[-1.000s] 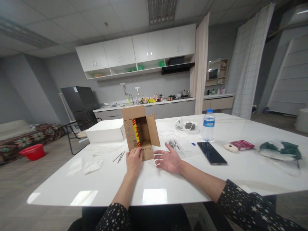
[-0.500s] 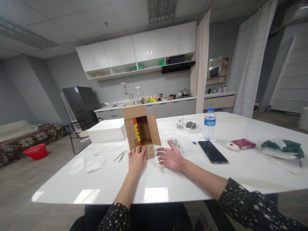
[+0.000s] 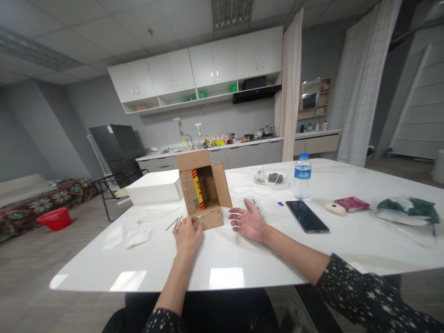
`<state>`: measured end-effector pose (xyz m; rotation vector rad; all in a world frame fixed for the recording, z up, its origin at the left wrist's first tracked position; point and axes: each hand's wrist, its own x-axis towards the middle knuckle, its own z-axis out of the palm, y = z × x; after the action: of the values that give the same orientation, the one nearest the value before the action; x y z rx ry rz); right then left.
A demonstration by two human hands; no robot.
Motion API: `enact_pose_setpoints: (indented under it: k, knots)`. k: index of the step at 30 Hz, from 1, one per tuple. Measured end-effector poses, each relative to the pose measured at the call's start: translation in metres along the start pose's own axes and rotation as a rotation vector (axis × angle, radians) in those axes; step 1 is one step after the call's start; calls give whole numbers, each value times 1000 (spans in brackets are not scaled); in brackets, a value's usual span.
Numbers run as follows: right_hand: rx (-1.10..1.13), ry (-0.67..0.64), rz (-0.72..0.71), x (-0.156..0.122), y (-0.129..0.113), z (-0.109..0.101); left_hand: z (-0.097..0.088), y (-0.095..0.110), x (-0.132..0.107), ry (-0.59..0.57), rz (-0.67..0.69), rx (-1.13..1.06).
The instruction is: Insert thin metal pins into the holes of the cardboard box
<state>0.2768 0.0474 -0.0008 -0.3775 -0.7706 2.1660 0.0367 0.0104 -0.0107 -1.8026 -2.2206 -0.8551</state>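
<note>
An open cardboard box [image 3: 188, 192] stands on the white table with its flaps folded out. Its left side and front flap [image 3: 210, 218] carry small shiny dots, and red and yellow tape runs beside the opening. My left hand [image 3: 188, 235] rests palm down at the left end of the front flap, fingers loosely bent and apart, with nothing visible in them. Close to its fingertips lie several thin dark metal sticks [image 3: 171, 224]. My right hand [image 3: 249, 223] lies right of the flap, palm turned up, fingers spread, holding nothing.
A white box [image 3: 154, 188] stands behind on the left; white tissues [image 3: 138, 237] lie in front of it. To the right are a clear plastic packet [image 3: 270, 209], a phone [image 3: 307, 216], a water bottle [image 3: 303, 178], a maroon pack [image 3: 352, 203] and a green-and-white bundle [image 3: 407, 212].
My left hand has slid left along the front flap, toward the metal sticks, uncovering more of the flap's dots. My right hand stays almost where it was, palm up.
</note>
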Motion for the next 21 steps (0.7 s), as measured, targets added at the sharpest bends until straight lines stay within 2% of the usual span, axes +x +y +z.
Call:
enact_pose_setpoints:
  k: [3,8,21]
  knots:
    - [-2,21,-5,-1,-1,1,-2,-3,-4,-66,-62,36]
    - [-2,27,-7,-1,-2,1,-7,-3,-13,-137,-85,122]
    - [3,49,-13,-1,-2,2,-8,-4,-18,-257,-16,127]
